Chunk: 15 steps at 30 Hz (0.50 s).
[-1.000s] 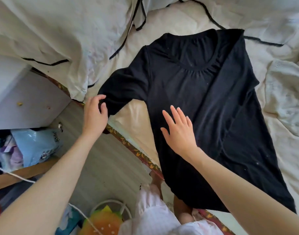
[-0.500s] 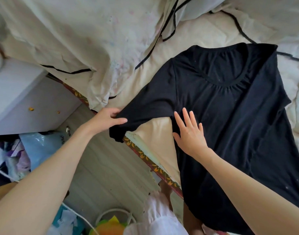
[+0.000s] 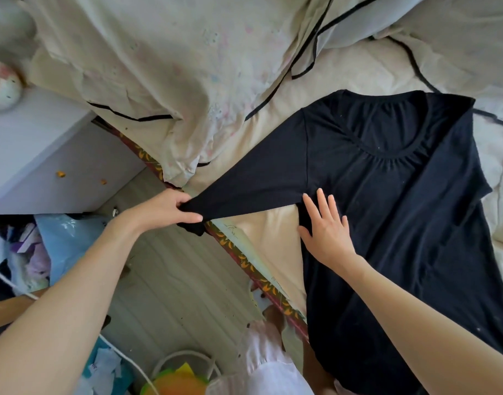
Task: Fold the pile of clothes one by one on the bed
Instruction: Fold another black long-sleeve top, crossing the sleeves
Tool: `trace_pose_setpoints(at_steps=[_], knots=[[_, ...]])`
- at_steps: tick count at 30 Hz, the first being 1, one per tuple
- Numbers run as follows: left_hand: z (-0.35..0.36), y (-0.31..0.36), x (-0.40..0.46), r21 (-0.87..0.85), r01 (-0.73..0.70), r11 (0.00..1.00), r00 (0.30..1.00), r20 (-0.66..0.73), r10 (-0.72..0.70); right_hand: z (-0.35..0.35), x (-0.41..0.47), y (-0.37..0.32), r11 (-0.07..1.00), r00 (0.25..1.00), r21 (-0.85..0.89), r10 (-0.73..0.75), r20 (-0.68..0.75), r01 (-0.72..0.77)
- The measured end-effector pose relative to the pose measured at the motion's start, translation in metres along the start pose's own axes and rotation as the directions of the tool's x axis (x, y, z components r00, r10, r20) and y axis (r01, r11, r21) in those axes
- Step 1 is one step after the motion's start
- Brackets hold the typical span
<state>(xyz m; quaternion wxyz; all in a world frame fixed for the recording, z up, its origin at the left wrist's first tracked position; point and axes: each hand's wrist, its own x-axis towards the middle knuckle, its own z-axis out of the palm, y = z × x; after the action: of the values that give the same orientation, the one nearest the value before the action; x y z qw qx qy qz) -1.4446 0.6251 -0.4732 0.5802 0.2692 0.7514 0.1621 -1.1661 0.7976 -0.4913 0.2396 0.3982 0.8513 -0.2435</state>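
The black long-sleeved knit top lies face up on the cream bed sheet in the right half of the frame, neckline toward the top, hem running off the lower edge. Starting at the left, the left hand is clenched around the cuff end of the sleeve, just over the patterned bed edge at centre left. From that grip the sleeve runs taut up and to the right to the shoulder seam, so its long axis lies diagonally and the body of the top sits wholly to the right of the grip. The right hand lies flat with fingers spread, pressing the cloth just below the armpit; it is the nearer hand to the fold line, and the sleeve would have to swing rightward over it. Compared with half a second ago, the sleeve has been drawn out straight and the left hand's grasp has closed fully on the cuff, while the right hand has held its place.
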Motion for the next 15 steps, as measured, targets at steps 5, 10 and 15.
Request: trace_pose_setpoints(at_steps=[5, 10, 15], knots=[[0.003, 0.001, -0.024, -0.044, -0.029, 0.999, 0.983, -0.181, 0.021, 0.0, 0.0, 0.002, 1.0, 1.0, -0.009, -0.016, 0.011, 0.016], [0.015, 0.05, -0.051, -0.124, -0.146, 0.981, 0.97, -0.213, 0.118, -0.01, -0.003, 0.01, 0.987, 0.997, 0.148, -0.073, 0.025, 0.068], [0.062, 0.134, -0.056, -0.02, -0.256, 0.966, 0.935, -0.26, 0.243, -0.02, -0.037, 0.036, 0.921, 0.986, 0.383, -0.013, -0.165, 0.076]])
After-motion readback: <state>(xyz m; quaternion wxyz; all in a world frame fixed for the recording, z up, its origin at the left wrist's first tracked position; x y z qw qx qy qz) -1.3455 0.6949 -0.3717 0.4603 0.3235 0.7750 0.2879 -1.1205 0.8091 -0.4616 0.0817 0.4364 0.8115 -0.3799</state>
